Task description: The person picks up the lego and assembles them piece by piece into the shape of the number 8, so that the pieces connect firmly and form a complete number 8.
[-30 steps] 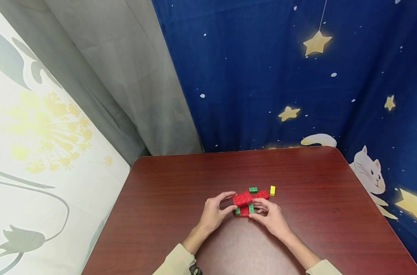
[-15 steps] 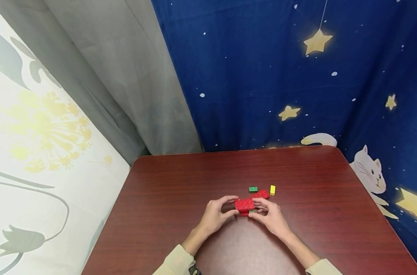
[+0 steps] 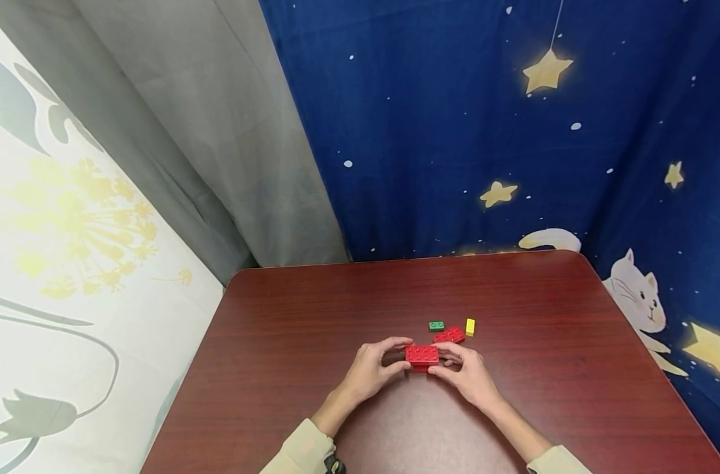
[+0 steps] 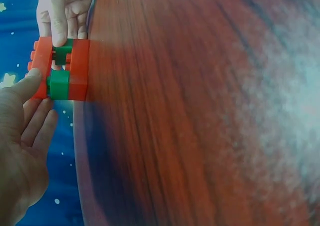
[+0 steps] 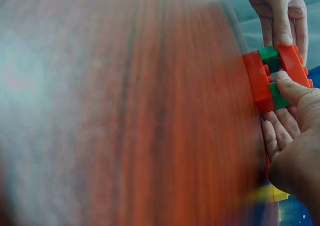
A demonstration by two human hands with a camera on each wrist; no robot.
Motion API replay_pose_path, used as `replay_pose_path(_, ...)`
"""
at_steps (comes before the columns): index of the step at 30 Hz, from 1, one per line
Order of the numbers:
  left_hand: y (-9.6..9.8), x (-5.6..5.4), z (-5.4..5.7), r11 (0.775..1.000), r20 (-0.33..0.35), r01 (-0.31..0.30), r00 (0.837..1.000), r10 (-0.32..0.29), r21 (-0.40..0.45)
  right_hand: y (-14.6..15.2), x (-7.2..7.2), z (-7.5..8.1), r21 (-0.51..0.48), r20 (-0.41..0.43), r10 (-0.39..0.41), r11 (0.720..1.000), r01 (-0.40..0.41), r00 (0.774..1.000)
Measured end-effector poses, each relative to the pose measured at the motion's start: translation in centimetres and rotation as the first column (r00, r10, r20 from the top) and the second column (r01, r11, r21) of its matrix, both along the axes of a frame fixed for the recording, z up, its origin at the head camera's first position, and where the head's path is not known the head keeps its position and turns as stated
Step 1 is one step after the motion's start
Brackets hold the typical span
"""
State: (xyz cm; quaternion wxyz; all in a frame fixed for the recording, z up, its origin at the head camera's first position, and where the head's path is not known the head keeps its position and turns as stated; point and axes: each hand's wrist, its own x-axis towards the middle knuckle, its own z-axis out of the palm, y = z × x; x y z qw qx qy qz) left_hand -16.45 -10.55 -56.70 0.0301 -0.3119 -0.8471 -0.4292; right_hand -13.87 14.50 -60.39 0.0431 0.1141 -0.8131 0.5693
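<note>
1. Here was the action, low and just right of centre in the head view: the left hand [image 3: 369,368] had thumb and fingers clamped on an upper red, studded plastic brick [image 3: 421,355].
2. Opposite, the right hand [image 3: 469,375] pinched a right-end green plastic brick [image 5: 280,95] beneath it.
3. And the stack itself! A left-end green plastic brick [image 4: 59,84] stood apart from its twin on a lower red plastic brick [image 4: 80,70], studs showing in the narrow gap under the top piece.
4. Just beyond the right fingers lay a loose red studded brick [image 3: 449,335], with a small green two-stud brick [image 3: 436,326] and a yellow rectangular brick [image 3: 470,327] near it.
5. What a stage: a reddish-brown wood-grain table [image 3: 312,309], rounded at its far corners, pale glare at the bottom of the frame.
6. Behind, a deep-blue star-print curtain [image 3: 431,131] filled the upper right, a white printed cat [image 3: 637,296] at the right edge; a plain grey curtain [image 3: 188,125] hung upper left, beside white flower-print fabric [image 3: 87,224].
</note>
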Motion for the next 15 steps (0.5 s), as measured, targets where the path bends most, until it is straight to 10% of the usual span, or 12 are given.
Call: replay_pose_path(15, 0.00, 0.30, -0.24, 1.000, 0.010, -0.015, 1.000, 0.015, 0.013, 0.02, 0.28, 0.18, 0.013, -0.025, -0.016, 1.000, 0.016, 1.000)
